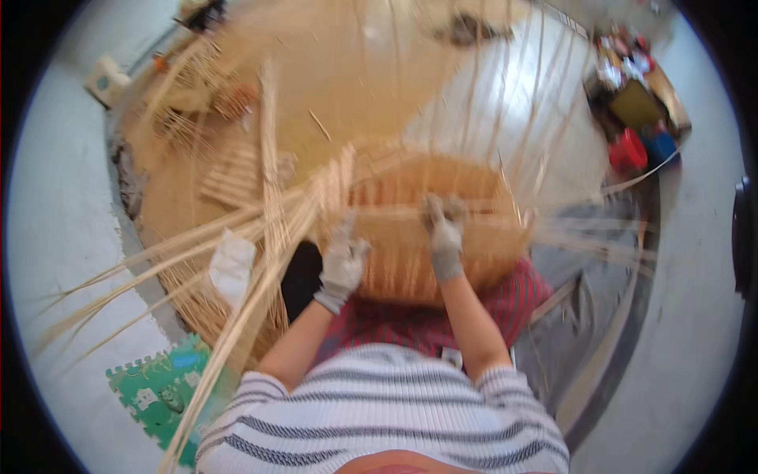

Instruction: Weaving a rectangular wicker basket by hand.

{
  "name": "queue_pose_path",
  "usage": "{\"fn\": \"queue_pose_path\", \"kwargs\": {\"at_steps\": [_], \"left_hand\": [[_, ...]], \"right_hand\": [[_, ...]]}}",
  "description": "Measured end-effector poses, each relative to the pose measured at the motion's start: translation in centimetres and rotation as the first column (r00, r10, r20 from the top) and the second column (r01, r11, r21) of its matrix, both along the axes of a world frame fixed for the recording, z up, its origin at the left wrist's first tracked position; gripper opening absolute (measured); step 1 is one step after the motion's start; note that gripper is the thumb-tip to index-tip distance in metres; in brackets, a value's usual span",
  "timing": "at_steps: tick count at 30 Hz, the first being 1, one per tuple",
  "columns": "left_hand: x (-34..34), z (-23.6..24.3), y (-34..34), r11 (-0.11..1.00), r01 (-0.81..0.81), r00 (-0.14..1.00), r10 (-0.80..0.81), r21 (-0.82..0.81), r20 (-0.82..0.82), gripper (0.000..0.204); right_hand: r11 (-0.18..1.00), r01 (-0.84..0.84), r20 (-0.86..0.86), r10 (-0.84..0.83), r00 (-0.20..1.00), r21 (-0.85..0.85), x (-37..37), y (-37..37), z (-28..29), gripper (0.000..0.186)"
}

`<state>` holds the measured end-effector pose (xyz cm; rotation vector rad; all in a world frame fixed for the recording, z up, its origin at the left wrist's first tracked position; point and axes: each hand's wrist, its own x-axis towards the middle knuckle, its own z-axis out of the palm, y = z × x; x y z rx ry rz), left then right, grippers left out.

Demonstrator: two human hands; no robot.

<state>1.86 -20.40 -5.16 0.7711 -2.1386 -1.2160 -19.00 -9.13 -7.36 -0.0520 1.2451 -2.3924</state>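
Observation:
A half-woven bamboo basket (pixel 442 237) rests on my lap, over a red striped cloth (pixel 505 304). Long bamboo strips (pixel 197 245) fan out from it to the left and stand up at the far side. My left hand (pixel 341 265), in a grey glove, presses on the basket's left side among the strips. My right hand (pixel 444 229), also gloved, grips a horizontal weaving strip at the basket's top edge. The picture is blurred, so the fingers are hard to read.
A mat with more loose bamboo strips (pixel 237 174) lies on the floor ahead. A green foam tile (pixel 158 387) sits at lower left. Red and blue containers (pixel 643 146) and a cluttered low table (pixel 632 87) stand at upper right. A white cloth (pixel 231 265) lies by the strips.

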Motion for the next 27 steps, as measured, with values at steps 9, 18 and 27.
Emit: {"fn": "queue_pose_path", "kwargs": {"at_steps": [9,18,27], "left_hand": [[-5.8,0.3,-7.4,0.895,-0.040,0.949,-0.106,0.445,0.298,0.075],[-7.0,1.3,-8.7,0.731,-0.039,0.984,-0.091,0.681,0.153,0.032],[-7.6,1.2,-7.0,0.650,-0.254,0.957,0.275,0.717,0.090,0.031]], "right_hand": [[0.993,0.015,0.015,-0.013,1.000,-0.119,-1.0,0.1,-0.1,0.029],[0.997,0.010,0.084,-0.017,0.996,0.078,-1.6,-0.7,2.9,0.032],[0.921,0.201,-0.941,0.315,0.121,0.334,-5.5,-18.9,15.6,0.075]]}}
